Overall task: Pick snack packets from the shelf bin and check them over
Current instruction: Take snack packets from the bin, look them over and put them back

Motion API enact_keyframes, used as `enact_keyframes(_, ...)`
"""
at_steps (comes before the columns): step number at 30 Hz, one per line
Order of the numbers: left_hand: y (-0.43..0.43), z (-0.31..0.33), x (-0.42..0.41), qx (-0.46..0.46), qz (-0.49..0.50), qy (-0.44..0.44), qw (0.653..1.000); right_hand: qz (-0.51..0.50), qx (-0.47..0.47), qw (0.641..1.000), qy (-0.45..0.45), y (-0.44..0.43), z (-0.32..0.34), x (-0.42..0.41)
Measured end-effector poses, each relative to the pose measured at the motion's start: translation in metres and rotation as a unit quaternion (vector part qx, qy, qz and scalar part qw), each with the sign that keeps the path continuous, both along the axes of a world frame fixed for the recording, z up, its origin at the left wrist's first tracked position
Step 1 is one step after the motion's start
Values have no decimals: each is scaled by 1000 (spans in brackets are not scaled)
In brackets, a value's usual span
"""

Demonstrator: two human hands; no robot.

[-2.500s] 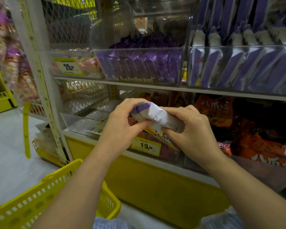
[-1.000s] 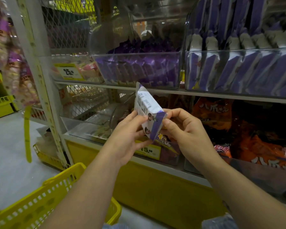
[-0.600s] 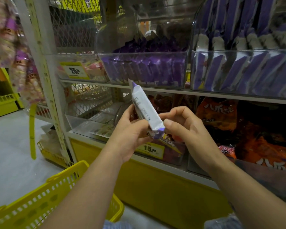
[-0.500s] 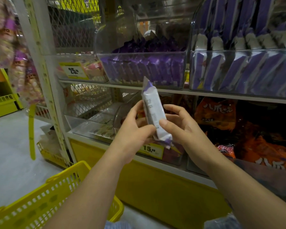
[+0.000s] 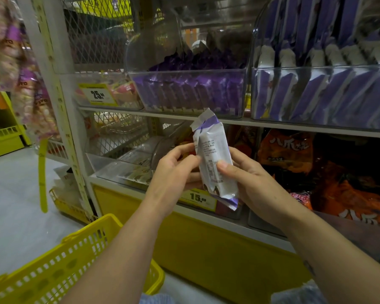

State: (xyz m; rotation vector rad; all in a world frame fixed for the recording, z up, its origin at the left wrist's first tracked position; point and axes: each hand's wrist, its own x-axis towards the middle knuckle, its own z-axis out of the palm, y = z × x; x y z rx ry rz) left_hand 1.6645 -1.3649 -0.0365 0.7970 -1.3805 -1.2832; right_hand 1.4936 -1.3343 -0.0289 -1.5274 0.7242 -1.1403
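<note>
The shelf (image 5: pixel 272 126) runs just above and behind your grip. The clear bin (image 5: pixel 184 93) of purple packets sits on it, directly over your hands, and the yellow basket (image 5: pixel 53 273) waits below and to their left. Between your hands the snack packet (image 5: pixel 213 159) stands nearly upright, printed back toward you and clear of the shelf. Your left hand (image 5: pixel 173 172) pinches its left edge. Your right hand (image 5: pixel 250 181) wraps its lower right side, with the thumb (image 5: pixel 223 165) pressed on the print. To check it well, slide that thumb off the text and hold the packet by its edges only. Tilt the face away from the sheen, then look over both crimped seals for tears.
</note>
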Motion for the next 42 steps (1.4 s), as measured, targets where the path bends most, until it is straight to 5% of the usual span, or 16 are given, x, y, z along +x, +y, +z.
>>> enact_keyframes(14,2,2,9,83,-93,44,991,12,-17,999,34,6,5,-4)
enact_keyframes(18,3,2,5,43,-66,19,997,5,27,998,-56,4,5,-2)
enact_keyframes(21,3,3,9,12,-142,-14,990,5,57,988,-144,6,10,-1)
enact_keyframes(25,6,8,16,-18,-168,-31,985,-84,34,984,-153,6,11,-2)
enact_keyframes(30,19,24,18,-65,-87,-18,994,-233,-101,967,27,15,17,-4)
enact_keyframes(36,47,53,12,-205,42,-102,973,-232,-262,876,332,46,53,-12)
enact_keyframes(42,74,99,-20,-314,66,-141,936,-266,-335,827,366,60,100,-20)
